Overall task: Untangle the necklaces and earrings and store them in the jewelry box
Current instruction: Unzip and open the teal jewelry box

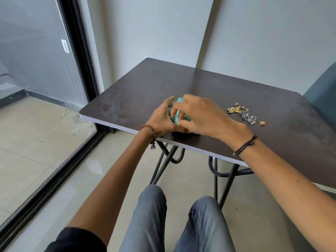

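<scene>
**Teal jewelry box (176, 116) gripped two-handed**

Dark table (200, 84): left hand (163, 118) fingers curl round box's left side; right hand (201, 113) fingers curl over its top, hiding most of it. Tangled jewelry pile (242, 112) lies right of right fingers, untouched; lone gold earring (262, 122) just past it.

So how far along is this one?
Nothing looks stored yet. In hand: left hand and right hand hold the teal jewelry box at the front edge of the table, apparently opening it. Left: the tangled jewelry pile and one loose gold piece, still to untangle and store.
</scene>
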A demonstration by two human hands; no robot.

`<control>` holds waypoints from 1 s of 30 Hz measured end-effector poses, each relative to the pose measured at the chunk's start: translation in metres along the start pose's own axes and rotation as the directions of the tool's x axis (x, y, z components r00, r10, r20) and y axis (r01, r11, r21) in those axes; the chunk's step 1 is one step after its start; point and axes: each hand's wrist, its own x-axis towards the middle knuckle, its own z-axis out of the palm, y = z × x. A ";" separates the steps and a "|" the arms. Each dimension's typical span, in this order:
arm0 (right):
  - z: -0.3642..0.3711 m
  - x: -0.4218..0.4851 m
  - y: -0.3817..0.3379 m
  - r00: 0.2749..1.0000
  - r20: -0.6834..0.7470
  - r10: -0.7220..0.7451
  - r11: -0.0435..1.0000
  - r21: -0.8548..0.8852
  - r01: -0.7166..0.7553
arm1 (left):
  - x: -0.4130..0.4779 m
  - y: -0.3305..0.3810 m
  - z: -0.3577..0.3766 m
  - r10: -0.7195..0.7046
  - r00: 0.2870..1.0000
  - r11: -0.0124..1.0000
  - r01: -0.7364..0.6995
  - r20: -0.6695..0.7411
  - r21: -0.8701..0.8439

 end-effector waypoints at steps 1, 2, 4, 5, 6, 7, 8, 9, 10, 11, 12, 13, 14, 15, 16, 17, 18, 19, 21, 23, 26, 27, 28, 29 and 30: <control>-0.001 0.007 -0.001 1.000 0.001 0.030 0.999 0.043 -0.030 | 0.000 0.000 0.000 -0.011 1.000 1.000 0.011 -0.006 -0.008; -0.003 0.014 -0.001 0.998 0.012 0.065 0.994 0.092 -0.066 | 0.000 0.000 0.001 -0.021 1.000 1.000 0.021 -0.008 -0.020; -0.005 0.027 0.000 0.988 0.062 0.138 0.968 0.200 -0.148 | -0.001 0.002 0.002 -0.031 0.999 0.999 0.032 0.005 -0.028; -0.005 0.032 0.001 0.981 0.090 0.172 0.950 0.249 -0.189 | -0.002 0.003 0.003 -0.039 0.999 0.999 0.039 0.018 -0.028; -0.005 0.037 0.003 0.973 0.113 0.201 0.930 0.291 -0.225 | -0.003 0.004 0.004 -0.045 0.999 0.999 0.046 0.023 -0.028; -0.003 0.043 0.006 0.966 0.127 0.227 0.910 0.327 -0.257 | -0.004 0.005 0.006 -0.061 0.998 0.998 0.061 0.014 -0.017; -0.001 0.048 0.009 0.958 0.132 0.256 0.889 0.357 -0.287 | -0.005 0.005 0.007 -0.079 0.997 0.997 0.079 -0.002 0.006; 0.002 0.053 0.012 0.948 0.131 0.289 0.867 0.384 -0.317 | -0.006 0.006 0.008 -0.107 0.994 0.994 0.108 -0.013 0.037; 0.004 0.058 0.016 0.938 0.129 0.322 0.842 0.413 -0.346 | -0.006 0.006 0.008 -0.138 0.990 0.988 0.139 -0.018 0.061; 0.007 0.063 0.020 0.926 0.132 0.354 0.816 0.440 -0.375 | -0.006 0.006 0.008 -0.165 0.986 0.983 0.166 -0.019 0.077; 0.009 0.068 0.024 0.913 0.141 0.383 0.790 0.462 -0.403 | -0.005 0.004 0.008 -0.180 0.983 0.979 0.181 -0.018 0.091; 0.012 0.072 0.028 0.900 0.152 0.409 0.767 0.476 -0.430 | -0.005 0.004 0.008 -0.184 0.983 0.977 0.184 -0.014 0.106; 0.015 0.076 0.031 0.887 0.159 0.434 0.749 0.484 -0.453 | -0.004 0.004 0.008 -0.186 0.983 0.976 0.185 -0.010 0.118; 0.017 0.080 0.034 0.874 0.160 0.459 0.733 0.487 -0.475 | -0.004 0.004 0.008 -0.187 0.982 0.974 0.186 -0.007 0.127; 0.020 0.083 0.037 0.860 0.159 0.486 0.720 0.485 -0.497 | -0.004 0.005 0.008 -0.187 0.982 0.973 0.186 -0.004 0.133; 0.022 0.085 0.039 0.841 0.161 0.517 0.703 0.481 -0.524 | -0.004 0.005 0.008 -0.191 0.982 0.972 0.189 -0.002 0.138; 0.024 0.087 0.042 0.818 0.165 0.551 0.679 0.481 -0.555 | -0.003 0.006 0.008 -0.191 0.982 0.972 0.189 0.000 0.139; 0.026 0.088 0.045 0.793 0.168 0.585 0.651 0.486 -0.583 | -0.003 0.006 0.008 -0.189 0.982 0.972 0.187 0.002 0.141; 0.029 0.089 0.052 0.745 0.166 0.646 0.598 0.496 -0.629 | -0.002 0.007 0.008 -0.184 0.983 0.972 0.180 0.008 0.149; 0.033 0.087 0.060 0.691 0.174 0.702 0.535 0.512 -0.672 | -0.003 0.006 0.008 -0.176 0.984 0.971 0.172 0.008 0.165; 0.038 0.080 0.069 0.609 0.239 0.756 0.391 0.580 -0.714 | -0.004 0.007 0.008 -0.143 0.990 0.967 0.139 0.004 0.215; 0.042 0.078 0.072 0.589 0.260 0.765 0.348 0.602 -0.718 | -0.004 0.007 0.009 -0.135 0.991 0.963 0.131 0.003 0.234; 0.045 0.076 0.076 0.579 0.281 0.765 0.315 0.621 -0.717 | -0.005 0.007 0.009 -0.129 0.992 0.961 0.124 0.003 0.246; 0.047 0.073 0.077 0.587 0.299 0.753 0.293 0.646 -0.705 | -0.005 0.007 0.009 -0.123 0.992 0.960 0.118 0.004 0.255; 0.048 0.069 0.077 0.604 0.305 0.736 0.286 0.668 -0.687 | -0.005 0.007 0.009 -0.119 0.993 0.959 0.113 0.009 0.260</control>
